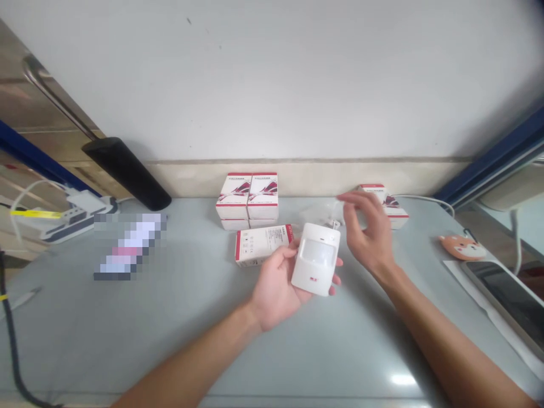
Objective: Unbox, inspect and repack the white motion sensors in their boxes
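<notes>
Left fingers: curled up around the lower edges of a white plastic motion sensor (315, 259), with the fingertips showing at its far side; the thumb is hidden behind the sensor or too unclear to tell.
Left hand (274, 289): palm up, cradling the sensor at about 6 o'clock on the table, 12 o'clock being toward the wall.
Right fingers (356, 207): curved and close together, the tips drawn toward the thumb; whether they pinch anything small, I cannot tell.
Right hand (368, 229): raised just beside the sensor's top corner, not visibly touching it.
Sensor: tilted, its rounded lens panel facing up, held above the table.
Nearest box: a white cardboard box with red edges (263, 245), lying flat just beyond the left fingers.
Behind the hands: a crumpled clear plastic bag (317, 214).
At 12 o'clock: a stack of white-and-red boxes (247, 197) against the beige skirting.
At 1 o'clock: another white-and-red box (396, 216), partly behind the right hand.
At 3 o'clock: a fox-face pad (462, 247) and a silver-framed smartphone (505, 294).
At 10 o'clock: a pixelated, unreadable object (130, 246), with a black cylindrical bar (127, 173) beyond.
At 9 o'clock: a white power strip (72, 222).
Surface: a pale grey-blue tabletop (178, 345).
</notes>
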`<state>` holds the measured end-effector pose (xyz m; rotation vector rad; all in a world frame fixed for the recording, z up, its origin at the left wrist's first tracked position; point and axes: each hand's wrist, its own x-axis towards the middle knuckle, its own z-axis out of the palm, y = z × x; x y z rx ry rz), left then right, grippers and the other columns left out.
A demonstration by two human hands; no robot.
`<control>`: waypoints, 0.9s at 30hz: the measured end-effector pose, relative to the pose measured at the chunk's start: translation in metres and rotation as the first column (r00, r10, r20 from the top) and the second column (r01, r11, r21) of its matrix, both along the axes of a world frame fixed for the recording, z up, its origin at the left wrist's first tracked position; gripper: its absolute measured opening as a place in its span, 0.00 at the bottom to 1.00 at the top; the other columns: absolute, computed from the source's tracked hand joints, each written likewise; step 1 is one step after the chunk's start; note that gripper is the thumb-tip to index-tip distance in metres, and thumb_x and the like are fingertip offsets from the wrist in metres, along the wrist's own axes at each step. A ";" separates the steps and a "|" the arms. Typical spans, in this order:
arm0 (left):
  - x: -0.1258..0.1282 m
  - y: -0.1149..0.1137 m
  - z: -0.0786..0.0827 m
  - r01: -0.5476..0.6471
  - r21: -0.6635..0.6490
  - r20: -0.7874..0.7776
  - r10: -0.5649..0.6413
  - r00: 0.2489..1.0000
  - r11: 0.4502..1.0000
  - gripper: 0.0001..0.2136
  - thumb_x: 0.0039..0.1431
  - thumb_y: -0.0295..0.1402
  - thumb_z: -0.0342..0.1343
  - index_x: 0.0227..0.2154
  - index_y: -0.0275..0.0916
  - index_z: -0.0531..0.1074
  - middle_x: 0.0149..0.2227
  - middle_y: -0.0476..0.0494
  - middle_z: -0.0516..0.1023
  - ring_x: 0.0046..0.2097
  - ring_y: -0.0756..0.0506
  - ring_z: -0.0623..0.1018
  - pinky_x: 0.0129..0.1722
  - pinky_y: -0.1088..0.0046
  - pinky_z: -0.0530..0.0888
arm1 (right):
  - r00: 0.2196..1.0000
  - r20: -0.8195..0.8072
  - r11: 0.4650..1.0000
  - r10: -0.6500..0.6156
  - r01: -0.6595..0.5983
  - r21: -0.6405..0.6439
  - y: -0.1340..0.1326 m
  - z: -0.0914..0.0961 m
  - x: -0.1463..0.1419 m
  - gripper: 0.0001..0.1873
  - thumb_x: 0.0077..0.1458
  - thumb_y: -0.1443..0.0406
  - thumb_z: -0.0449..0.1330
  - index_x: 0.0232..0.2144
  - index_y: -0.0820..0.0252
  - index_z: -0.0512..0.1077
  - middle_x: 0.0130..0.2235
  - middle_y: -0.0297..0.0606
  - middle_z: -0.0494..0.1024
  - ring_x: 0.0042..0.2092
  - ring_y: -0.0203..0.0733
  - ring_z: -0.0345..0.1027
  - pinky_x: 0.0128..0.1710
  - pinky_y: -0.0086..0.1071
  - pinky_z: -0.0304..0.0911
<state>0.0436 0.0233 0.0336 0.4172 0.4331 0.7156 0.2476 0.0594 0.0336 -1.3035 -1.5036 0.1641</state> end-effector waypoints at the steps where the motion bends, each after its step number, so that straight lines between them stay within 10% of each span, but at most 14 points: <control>1: -0.001 0.001 0.001 -0.027 0.004 -0.019 0.027 0.999 1.000 0.23 0.67 0.38 0.46 0.60 0.33 0.67 0.48 0.26 0.83 0.40 0.36 0.83 0.44 0.58 0.72 | 0.995 -0.044 0.990 0.092 -0.096 -0.101 -0.003 0.002 -0.003 0.18 0.72 0.52 0.53 0.48 0.50 0.79 0.49 0.44 0.78 0.52 0.52 0.73 0.54 0.48 0.69; 6: -0.005 0.006 0.003 -0.110 0.049 -0.080 0.113 0.990 0.993 0.25 0.64 0.38 0.47 0.62 0.35 0.68 0.47 0.31 0.84 0.36 0.38 0.81 0.40 0.59 0.72 | 0.853 -0.411 0.750 0.320 -0.494 -0.441 -0.012 0.007 -0.015 0.29 0.72 0.44 0.50 0.32 0.54 0.79 0.31 0.37 0.76 0.36 0.45 0.69 0.43 0.43 0.69; 9: -0.005 0.006 0.004 -0.124 0.102 -0.113 0.135 0.984 0.987 0.25 0.65 0.38 0.46 0.61 0.35 0.69 0.46 0.32 0.84 0.38 0.38 0.81 0.42 0.59 0.72 | 0.816 -0.474 0.727 0.332 -0.541 -0.424 -0.014 0.007 -0.016 0.27 0.69 0.43 0.55 0.28 0.54 0.76 0.28 0.35 0.73 0.34 0.44 0.66 0.39 0.41 0.68; 13: -0.002 0.003 0.005 -0.105 0.180 -0.134 0.130 0.982 0.978 0.23 0.67 0.38 0.45 0.62 0.36 0.68 0.46 0.34 0.84 0.39 0.38 0.82 0.43 0.60 0.73 | 0.818 -0.502 0.754 0.280 -0.512 -0.413 -0.010 0.008 -0.011 0.21 0.67 0.46 0.59 0.32 0.53 0.79 0.31 0.35 0.75 0.34 0.43 0.67 0.37 0.39 0.67; 20: 0.004 -0.001 -0.015 0.121 0.289 -0.270 -0.041 0.962 0.950 0.22 0.71 0.40 0.42 0.58 0.35 0.71 0.43 0.34 0.83 0.37 0.39 0.82 0.39 0.61 0.76 | 0.651 -0.759 0.971 0.023 -0.196 -0.138 0.015 0.012 0.025 0.11 0.60 0.55 0.68 0.32 0.55 0.80 0.31 0.34 0.71 0.29 0.35 0.58 0.26 0.31 0.59; 27: -0.002 0.010 -0.027 0.290 0.286 -0.351 -0.182 0.918 0.913 0.24 0.72 0.43 0.42 0.56 0.32 0.73 0.44 0.30 0.84 0.36 0.40 0.82 0.38 0.62 0.76 | 0.534 -0.845 0.998 -0.041 0.058 -0.012 0.029 0.015 0.094 0.05 0.57 0.62 0.70 0.31 0.56 0.79 0.33 0.32 0.71 0.25 0.30 0.53 0.19 0.26 0.54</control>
